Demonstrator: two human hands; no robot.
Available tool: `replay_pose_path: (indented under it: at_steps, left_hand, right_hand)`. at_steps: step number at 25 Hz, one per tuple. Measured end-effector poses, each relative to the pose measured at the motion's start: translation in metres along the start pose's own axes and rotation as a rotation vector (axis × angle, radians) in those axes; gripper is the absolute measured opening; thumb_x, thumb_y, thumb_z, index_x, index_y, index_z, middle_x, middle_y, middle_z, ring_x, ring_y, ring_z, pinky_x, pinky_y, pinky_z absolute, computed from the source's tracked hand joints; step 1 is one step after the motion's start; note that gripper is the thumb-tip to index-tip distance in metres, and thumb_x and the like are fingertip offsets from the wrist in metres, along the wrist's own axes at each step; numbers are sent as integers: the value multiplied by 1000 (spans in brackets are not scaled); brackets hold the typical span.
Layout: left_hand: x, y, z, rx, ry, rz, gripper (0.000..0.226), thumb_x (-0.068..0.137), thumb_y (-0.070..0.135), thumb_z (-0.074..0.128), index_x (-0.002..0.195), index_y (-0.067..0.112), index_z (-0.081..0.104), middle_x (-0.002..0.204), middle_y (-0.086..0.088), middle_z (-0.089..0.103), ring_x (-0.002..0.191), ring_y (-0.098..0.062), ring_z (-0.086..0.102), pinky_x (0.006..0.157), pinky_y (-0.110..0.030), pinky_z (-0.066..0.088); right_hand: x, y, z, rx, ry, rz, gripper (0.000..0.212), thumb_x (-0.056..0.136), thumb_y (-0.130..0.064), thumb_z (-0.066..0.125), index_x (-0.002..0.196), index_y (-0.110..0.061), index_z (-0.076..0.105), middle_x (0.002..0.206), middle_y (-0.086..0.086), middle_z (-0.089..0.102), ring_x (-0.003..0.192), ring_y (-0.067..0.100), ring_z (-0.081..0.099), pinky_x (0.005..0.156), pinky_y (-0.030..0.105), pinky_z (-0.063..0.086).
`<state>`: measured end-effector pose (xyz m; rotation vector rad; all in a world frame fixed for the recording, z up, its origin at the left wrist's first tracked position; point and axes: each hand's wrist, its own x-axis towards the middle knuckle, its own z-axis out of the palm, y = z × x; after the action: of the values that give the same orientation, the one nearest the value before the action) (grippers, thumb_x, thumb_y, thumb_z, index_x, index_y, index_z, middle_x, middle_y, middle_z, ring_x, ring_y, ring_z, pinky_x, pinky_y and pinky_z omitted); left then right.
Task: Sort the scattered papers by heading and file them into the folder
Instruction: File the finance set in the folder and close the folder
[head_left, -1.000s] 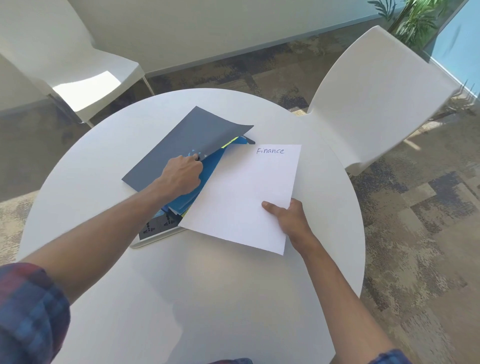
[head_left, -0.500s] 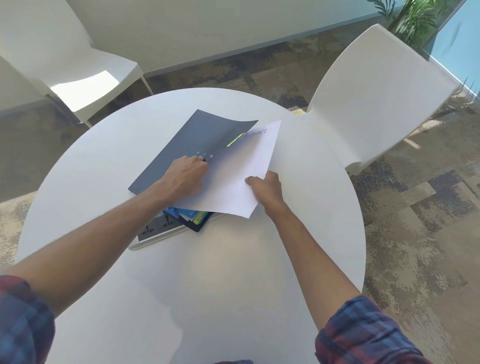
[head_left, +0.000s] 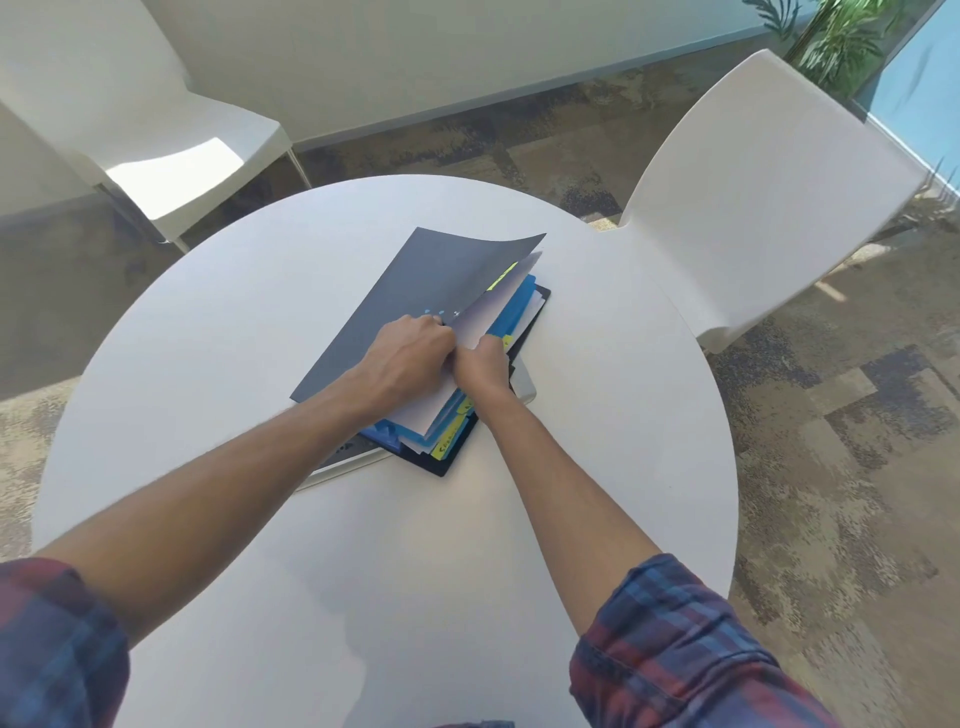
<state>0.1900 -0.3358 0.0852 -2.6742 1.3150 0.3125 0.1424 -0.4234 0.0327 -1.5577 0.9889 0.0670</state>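
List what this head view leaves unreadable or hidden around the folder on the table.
- Heading on the white paper sheet: hidden under the lifted dark grey folder cover.
- Fingertips of the left hand and right hand: tucked among the sheets, so the grip is unclear.
- Print on the yellow divider tabs: too small.
- Flat grey device beneath the folder: mostly covered by the folder and left forearm.

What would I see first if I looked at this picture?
Two hands meet in the middle of a round white table: the left hand holds up the dark grey cover of a folder, and the right hand tucks a white sheet in under it. Blue dividers with yellow tabs peek out below. Behind the table stand two white chairs.
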Motion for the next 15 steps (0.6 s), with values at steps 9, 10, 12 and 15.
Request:
replay_pose_path:
  at_steps: [9, 10, 12, 15]
  left_hand:
    - [-3, 26, -4, -82, -71, -110, 24, 97, 6, 48, 117, 5, 62, 118, -10, 60, 89, -25, 55, 69, -32, 40]
    - [-4, 29, -3, -100, -84, -118, 32, 99, 8, 46, 129, 8, 56, 124, -11, 57, 95, -26, 57, 72, -33, 42]
    - [-6, 31, 1, -125, -76, -66, 54, 101, 17, 45, 152, 25, 30, 136, -15, 50, 96, -28, 60, 69, -34, 44]
    - [-6, 31, 14, -148, -69, -30, 70, 102, 41, 40, 155, 42, -7, 146, -17, 44, 97, -32, 65, 59, -32, 38]
  right_hand:
    - [13, 10, 4, -100, -59, 1, 13, 99, -6, 45, 104, 0, 56, 99, 15, 56, 86, 27, 48, 71, 34, 39]
    - [13, 11, 3, -116, -70, -15, 19, 100, -7, 45, 111, 2, 57, 103, 16, 58, 89, 27, 50, 74, 34, 40]
    - [14, 15, -2, -137, -51, -34, 21, 101, -17, 46, 111, -2, 58, 109, 17, 65, 94, 30, 61, 76, 36, 47]
    - [10, 27, -15, -8, 85, 63, 20, 98, -24, 44, 101, -10, 58, 102, 11, 66, 95, 30, 64, 83, 40, 56]
